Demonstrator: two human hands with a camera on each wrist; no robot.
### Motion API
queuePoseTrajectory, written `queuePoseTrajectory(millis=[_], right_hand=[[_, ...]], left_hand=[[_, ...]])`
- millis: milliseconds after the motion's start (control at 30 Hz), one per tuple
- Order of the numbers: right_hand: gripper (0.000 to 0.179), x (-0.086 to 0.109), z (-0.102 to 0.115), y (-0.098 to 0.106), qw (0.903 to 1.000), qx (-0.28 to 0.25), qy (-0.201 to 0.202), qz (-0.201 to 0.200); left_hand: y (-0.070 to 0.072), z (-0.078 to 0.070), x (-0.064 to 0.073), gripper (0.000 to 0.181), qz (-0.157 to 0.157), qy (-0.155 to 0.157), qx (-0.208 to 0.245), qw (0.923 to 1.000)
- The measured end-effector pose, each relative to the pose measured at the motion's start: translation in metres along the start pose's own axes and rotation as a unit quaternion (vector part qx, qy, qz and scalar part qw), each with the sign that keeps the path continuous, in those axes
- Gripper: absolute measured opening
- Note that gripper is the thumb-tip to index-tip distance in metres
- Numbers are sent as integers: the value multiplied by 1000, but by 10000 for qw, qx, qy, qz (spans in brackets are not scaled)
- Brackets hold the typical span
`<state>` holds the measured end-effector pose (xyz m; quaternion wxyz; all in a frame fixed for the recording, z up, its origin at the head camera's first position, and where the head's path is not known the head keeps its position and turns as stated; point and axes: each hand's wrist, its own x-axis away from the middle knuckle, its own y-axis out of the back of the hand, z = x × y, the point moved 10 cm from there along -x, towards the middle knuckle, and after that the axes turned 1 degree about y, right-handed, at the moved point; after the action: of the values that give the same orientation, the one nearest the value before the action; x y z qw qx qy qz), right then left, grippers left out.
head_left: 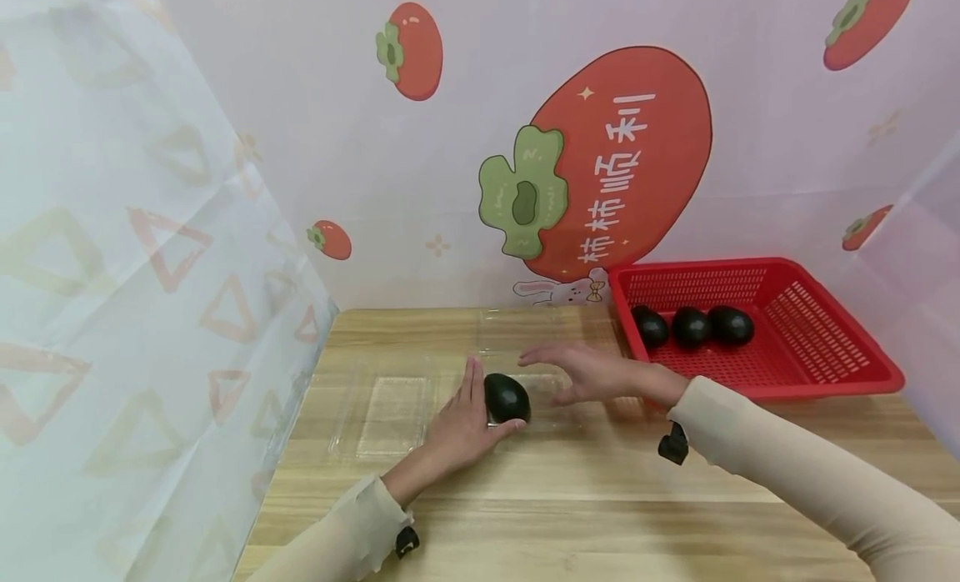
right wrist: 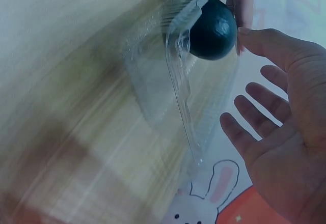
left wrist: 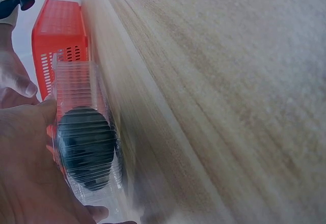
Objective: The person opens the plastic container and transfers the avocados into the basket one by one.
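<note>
A dark, glossy avocado-shaped fruit (head_left: 507,398) sits at the left end of a clear plastic box (right wrist: 178,81) on the table. My left hand (head_left: 461,428) lies along the fruit's left side, its fingers straight and its thumb stretched out in front. In the left wrist view, that hand is right at the wall of the ribbed box (left wrist: 76,81), with the fruit showing through the plastic. To the right of the fruit, my right hand (head_left: 588,373) hovers over the box with spread, loosely bent fingers and nothing in them.
Clear plastic (head_left: 390,415) lies left of my left hand, and more (head_left: 517,328) lies behind the fruit. A red perforated basket (head_left: 810,348) at the back right holds 3 similar dark fruits (head_left: 692,327). A printed cloth (head_left: 450,173) hangs behind the wooden table (head_left: 540,515).
</note>
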<state>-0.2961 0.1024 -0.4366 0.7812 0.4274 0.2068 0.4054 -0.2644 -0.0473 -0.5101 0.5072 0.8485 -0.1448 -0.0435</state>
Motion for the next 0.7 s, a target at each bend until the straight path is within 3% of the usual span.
queuePoseTrajectory(millis=[700], right_hand=[[57, -22, 7, -23, 9993, -56, 374, 9]], left_hand=[[0, 0, 0, 120, -6, -119, -5, 9999]])
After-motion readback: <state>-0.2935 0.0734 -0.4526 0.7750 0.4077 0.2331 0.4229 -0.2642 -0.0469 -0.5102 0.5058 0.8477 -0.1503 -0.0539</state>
